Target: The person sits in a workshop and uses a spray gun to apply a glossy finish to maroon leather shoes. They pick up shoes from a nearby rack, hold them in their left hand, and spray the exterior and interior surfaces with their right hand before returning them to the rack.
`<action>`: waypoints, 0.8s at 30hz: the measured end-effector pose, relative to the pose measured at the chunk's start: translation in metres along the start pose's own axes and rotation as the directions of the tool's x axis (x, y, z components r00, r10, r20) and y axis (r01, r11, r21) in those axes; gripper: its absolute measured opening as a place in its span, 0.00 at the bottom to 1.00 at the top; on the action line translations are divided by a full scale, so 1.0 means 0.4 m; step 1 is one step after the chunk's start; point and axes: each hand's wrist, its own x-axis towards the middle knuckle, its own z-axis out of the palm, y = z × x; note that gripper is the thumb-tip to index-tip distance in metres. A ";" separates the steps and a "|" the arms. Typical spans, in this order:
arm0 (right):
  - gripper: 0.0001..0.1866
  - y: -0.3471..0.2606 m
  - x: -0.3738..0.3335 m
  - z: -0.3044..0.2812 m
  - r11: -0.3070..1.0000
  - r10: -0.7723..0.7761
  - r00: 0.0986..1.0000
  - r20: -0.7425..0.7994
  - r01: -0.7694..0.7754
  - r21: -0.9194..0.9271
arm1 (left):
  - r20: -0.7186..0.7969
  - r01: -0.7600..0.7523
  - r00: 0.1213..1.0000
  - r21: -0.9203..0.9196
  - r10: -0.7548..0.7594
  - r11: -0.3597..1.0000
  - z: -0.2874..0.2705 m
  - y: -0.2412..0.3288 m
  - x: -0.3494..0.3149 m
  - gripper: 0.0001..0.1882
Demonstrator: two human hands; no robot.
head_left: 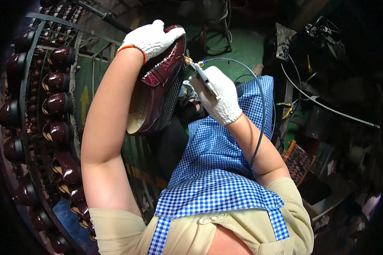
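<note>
A glossy dark red loafer (pixel 168 78) with a pale insole and a dark, studded-looking sole is tilted on its side in front of me. My left hand (pixel 151 39), in a white knit glove with an orange cuff edge, grips the shoe around its toe end. My right hand (pixel 219 93), gloved the same way, is wrapped round a small metal spray gun (pixel 206 80). The gun's brass nozzle points at the shoe's side near the sole, close to it. A thin blue-grey hose (pixel 263 97) runs from the gun past my right forearm.
On my left stands a metal rack (pixel 27 106) with several rows of glossy dark red shoes (pixel 57 104). A stool-like metal frame (pixel 217 36) is on the green floor (pixel 238 55) ahead. To the right are yellow-handled pliers (pixel 288 109), a pale tube (pixel 344 114) and a patterned seat (pixel 300 163).
</note>
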 end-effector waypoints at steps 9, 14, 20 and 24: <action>0.11 -0.056 -0.110 0.032 0.986 -0.155 0.987 0.036 0.156 -0.050 | -0.036 0.094 0.995 -0.028 -0.095 0.995 0.025 -0.038 0.008 0.56; 0.09 -0.079 -0.145 0.022 0.988 -0.154 0.978 0.142 0.151 0.034 | -0.050 0.091 0.995 -0.002 -0.091 0.996 0.029 -0.029 0.014 0.56; 0.09 -0.114 -0.170 -0.003 0.986 -0.155 0.971 0.180 0.141 0.090 | -0.066 0.077 0.995 -0.037 -0.080 0.996 0.022 -0.023 0.005 0.53; 0.11 -0.078 -0.142 -0.058 0.984 -0.180 0.974 0.133 0.180 0.016 | -0.218 -0.126 0.972 -0.171 0.087 0.977 -0.003 -0.050 -0.079 0.42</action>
